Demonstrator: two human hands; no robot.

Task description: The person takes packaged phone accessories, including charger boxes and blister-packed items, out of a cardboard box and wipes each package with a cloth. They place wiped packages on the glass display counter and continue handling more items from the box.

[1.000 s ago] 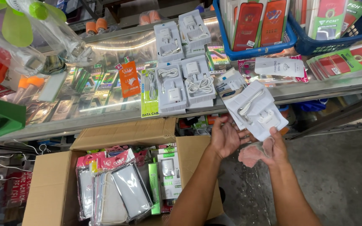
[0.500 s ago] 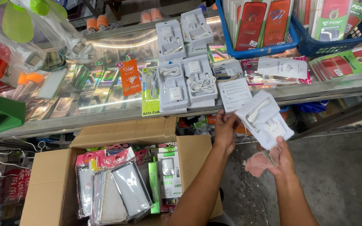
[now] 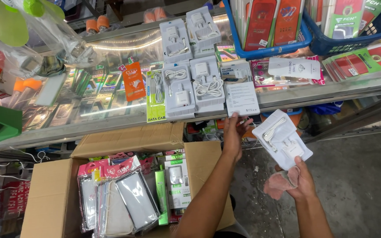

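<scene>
Left hand (image 3: pixel 233 134) raised to the front edge of the glass counter (image 3: pixel 287 98), fingers lightly curled, fingertips pinching the lower edge of a white charger pack (image 3: pixel 241 93) lying flat there. Grip narrow, closed only on that bottom margin; palm turned inward, thumb toward the right. Just left of that grip: more white charger packs (image 3: pixel 193 90) laid side by side on the glass, a green cable pack (image 3: pixel 155 97) beyond them.

Right hand (image 3: pixel 300 180) lower and to the right, closed around the bottom corner of a second white charger pack (image 3: pixel 282 139), tilted, its clear front showing a coiled cable and a plug. Under the same grip, bunched against the palm, a pinkish cloth (image 3: pixel 278 185). Fingers wrapped tight, no gap visible.

Below and left of the left forearm: an open cardboard box (image 3: pixel 49 194) stuffed with upright packets. Above the held packs, at the far side of the counter: a blue basket (image 3: pixel 270 50) with red packages.
</scene>
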